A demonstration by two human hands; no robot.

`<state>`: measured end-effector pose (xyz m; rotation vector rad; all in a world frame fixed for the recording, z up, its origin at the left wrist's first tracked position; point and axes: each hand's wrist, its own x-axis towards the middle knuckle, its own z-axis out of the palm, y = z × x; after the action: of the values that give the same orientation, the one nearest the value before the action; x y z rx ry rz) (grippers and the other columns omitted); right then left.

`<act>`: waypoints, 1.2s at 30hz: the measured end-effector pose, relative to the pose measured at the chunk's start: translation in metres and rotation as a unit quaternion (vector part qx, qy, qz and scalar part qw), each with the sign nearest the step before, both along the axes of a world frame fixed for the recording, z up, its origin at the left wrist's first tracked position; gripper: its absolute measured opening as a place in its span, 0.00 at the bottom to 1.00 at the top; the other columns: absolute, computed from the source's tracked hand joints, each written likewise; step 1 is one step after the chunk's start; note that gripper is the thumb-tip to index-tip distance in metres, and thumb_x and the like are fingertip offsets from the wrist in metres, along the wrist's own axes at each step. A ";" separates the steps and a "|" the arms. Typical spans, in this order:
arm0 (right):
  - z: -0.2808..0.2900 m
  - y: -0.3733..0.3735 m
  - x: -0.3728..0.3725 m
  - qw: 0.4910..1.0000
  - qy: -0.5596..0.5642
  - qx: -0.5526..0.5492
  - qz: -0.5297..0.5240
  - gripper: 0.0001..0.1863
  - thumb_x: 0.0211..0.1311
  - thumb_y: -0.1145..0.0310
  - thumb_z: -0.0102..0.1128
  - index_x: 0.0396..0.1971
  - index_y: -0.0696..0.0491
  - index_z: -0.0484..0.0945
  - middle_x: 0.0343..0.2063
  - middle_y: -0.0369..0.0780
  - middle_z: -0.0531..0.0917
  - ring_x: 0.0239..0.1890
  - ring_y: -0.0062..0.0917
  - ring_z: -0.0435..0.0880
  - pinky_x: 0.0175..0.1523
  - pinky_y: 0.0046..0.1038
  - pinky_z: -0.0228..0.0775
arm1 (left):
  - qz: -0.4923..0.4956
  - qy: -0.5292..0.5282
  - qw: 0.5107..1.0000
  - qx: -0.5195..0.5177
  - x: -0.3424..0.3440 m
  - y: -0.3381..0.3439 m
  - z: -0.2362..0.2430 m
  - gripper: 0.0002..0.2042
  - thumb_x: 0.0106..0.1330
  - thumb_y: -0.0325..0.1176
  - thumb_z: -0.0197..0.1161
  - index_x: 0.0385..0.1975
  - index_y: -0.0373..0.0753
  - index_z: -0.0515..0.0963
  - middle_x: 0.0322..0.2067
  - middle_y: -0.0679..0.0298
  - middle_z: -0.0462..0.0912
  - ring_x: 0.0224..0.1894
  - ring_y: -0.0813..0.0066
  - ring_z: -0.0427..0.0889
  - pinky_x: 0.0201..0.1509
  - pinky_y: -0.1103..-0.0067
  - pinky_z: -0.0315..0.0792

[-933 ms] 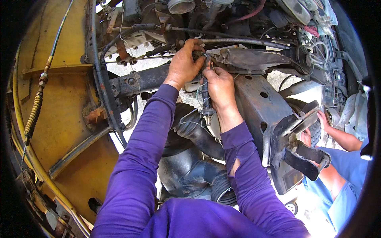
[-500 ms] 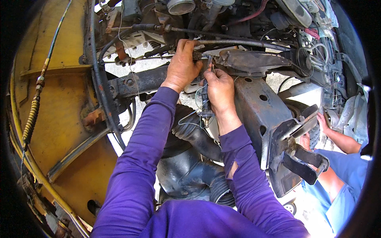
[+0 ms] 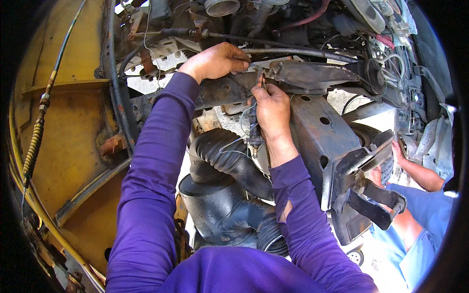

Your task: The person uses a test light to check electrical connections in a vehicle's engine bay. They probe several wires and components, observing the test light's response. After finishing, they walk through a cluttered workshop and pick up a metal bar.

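Observation:
My left hand is closed in a pinch above a dark frame beam. Its fingertips meet at a small piece too small to name. Close by, my right hand is wrapped round a slim dark cylindrical part that hangs down with a metal tip. A narrow reddish-brown strip sticks up above my right thumb. Thin pale wire loops from beside the cylinder down over a ribbed black hose.
A yellow metal panel with a spring-wrapped cable fills the left side. A black canister sits below my hands. On the right are a holed steel bracket and another person's blue-clothed arm.
My left hand has turned and shifted left, its fingers now drawn into a pinch pointing right. The left forearm has swung left, uncovering more hose and canister. My right hand stays almost still.

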<state>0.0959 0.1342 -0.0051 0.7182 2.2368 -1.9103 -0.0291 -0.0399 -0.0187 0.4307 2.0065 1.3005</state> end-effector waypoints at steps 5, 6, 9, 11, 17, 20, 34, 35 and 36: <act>0.007 -0.003 -0.001 1.000 -0.003 -0.012 -0.005 0.11 0.61 0.68 0.61 0.28 0.63 0.83 0.21 0.40 0.84 0.23 0.22 0.79 0.32 0.29 0.70 | -0.050 0.115 0.990 -0.058 -0.006 -0.008 0.011 0.24 0.60 0.39 0.71 0.55 0.35 0.82 0.46 0.53 0.88 0.50 0.62 0.85 0.57 0.69 0.75; 0.010 -0.004 -0.001 1.000 -0.010 -0.014 -0.006 0.11 0.61 0.68 0.61 0.28 0.63 0.83 0.21 0.40 0.84 0.23 0.22 0.79 0.33 0.29 0.70 | -0.072 0.105 0.990 -0.060 -0.009 -0.007 0.017 0.23 0.60 0.38 0.72 0.54 0.35 0.83 0.45 0.53 0.88 0.49 0.61 0.86 0.57 0.70 0.75; 0.012 -0.004 -0.001 1.000 -0.024 -0.016 -0.004 0.12 0.60 0.68 0.62 0.28 0.63 0.83 0.21 0.40 0.84 0.23 0.23 0.79 0.33 0.29 0.70 | -0.061 0.122 0.988 -0.069 -0.005 -0.001 0.023 0.20 0.58 0.33 0.72 0.51 0.35 0.84 0.43 0.51 0.88 0.48 0.58 0.87 0.55 0.69 0.76; 0.009 -0.002 -0.001 1.000 -0.021 -0.011 0.004 0.12 0.60 0.68 0.62 0.28 0.63 0.83 0.21 0.41 0.84 0.24 0.23 0.79 0.33 0.29 0.70 | -0.017 0.172 0.983 -0.065 0.005 0.003 0.022 0.19 0.56 0.31 0.72 0.48 0.35 0.84 0.42 0.50 0.88 0.46 0.55 0.87 0.54 0.68 0.77; 0.008 -0.003 -0.001 0.999 -0.034 -0.003 0.015 0.12 0.60 0.67 0.62 0.27 0.63 0.83 0.20 0.41 0.84 0.24 0.24 0.80 0.33 0.30 0.71 | 0.135 0.371 0.917 -0.048 0.050 0.012 -0.013 0.21 0.55 0.27 0.68 0.51 0.35 0.80 0.46 0.48 0.84 0.52 0.48 0.82 0.57 0.65 0.76; -0.001 0.000 0.000 1.000 -0.010 0.007 0.001 0.12 0.60 0.67 0.62 0.27 0.62 0.83 0.20 0.41 0.84 0.23 0.24 0.80 0.33 0.29 0.71 | 0.144 0.383 0.907 -0.102 0.055 0.015 -0.021 0.26 0.55 0.32 0.72 0.54 0.39 0.74 0.52 0.51 0.79 0.54 0.47 0.78 0.58 0.63 0.72; 0.013 -0.004 -0.001 0.999 -0.039 0.004 0.029 0.12 0.60 0.68 0.61 0.26 0.63 0.83 0.20 0.42 0.84 0.23 0.24 0.80 0.32 0.29 0.70 | 0.106 0.192 0.975 0.018 0.019 0.010 -0.027 0.18 0.74 0.40 0.58 0.52 0.29 0.80 0.43 0.46 0.87 0.47 0.54 0.86 0.54 0.71 0.76; 0.014 -0.004 -0.001 0.999 -0.041 0.002 0.028 0.12 0.60 0.68 0.61 0.26 0.63 0.83 0.20 0.42 0.84 0.23 0.24 0.81 0.32 0.29 0.70 | 0.105 0.210 0.972 0.007 0.017 0.010 -0.028 0.19 0.76 0.40 0.57 0.52 0.28 0.80 0.43 0.46 0.87 0.47 0.55 0.86 0.54 0.72 0.76; 0.013 -0.003 -0.001 0.999 -0.037 0.010 0.031 0.12 0.60 0.68 0.60 0.27 0.64 0.83 0.20 0.42 0.84 0.23 0.24 0.81 0.32 0.29 0.70 | 0.103 0.204 0.973 0.017 0.016 0.012 -0.029 0.19 0.76 0.40 0.57 0.52 0.28 0.80 0.43 0.46 0.87 0.47 0.55 0.86 0.55 0.73 0.75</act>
<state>0.0952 0.1310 0.0076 0.7027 2.2103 -1.8059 -0.0127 -0.0279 -0.0478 0.5543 2.4258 1.4644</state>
